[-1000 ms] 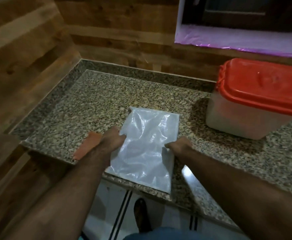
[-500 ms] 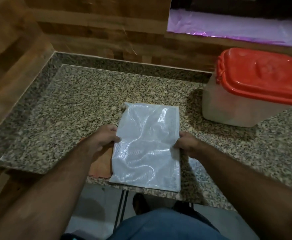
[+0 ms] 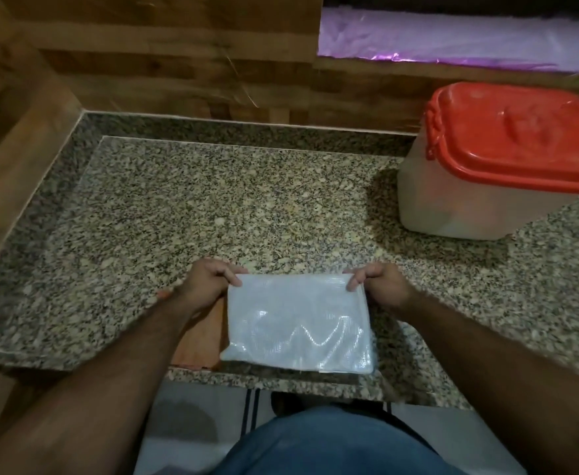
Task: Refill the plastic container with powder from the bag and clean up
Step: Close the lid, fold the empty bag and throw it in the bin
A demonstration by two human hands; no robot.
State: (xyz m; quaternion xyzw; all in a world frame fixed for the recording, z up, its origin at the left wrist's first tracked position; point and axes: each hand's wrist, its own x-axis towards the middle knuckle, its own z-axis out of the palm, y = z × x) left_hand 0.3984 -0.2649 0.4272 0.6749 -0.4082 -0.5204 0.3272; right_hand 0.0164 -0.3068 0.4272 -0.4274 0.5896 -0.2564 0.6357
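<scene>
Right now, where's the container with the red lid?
In the head view the container stands far right on the counter, by the wood wall, lid on. It is apart from the bag that both hands pinch near the front edge.

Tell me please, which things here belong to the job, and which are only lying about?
For the job: bag, held by left hand and right hand; plastic container with red lid.
Only lying about: reddish-brown board; purple sheet.
</scene>
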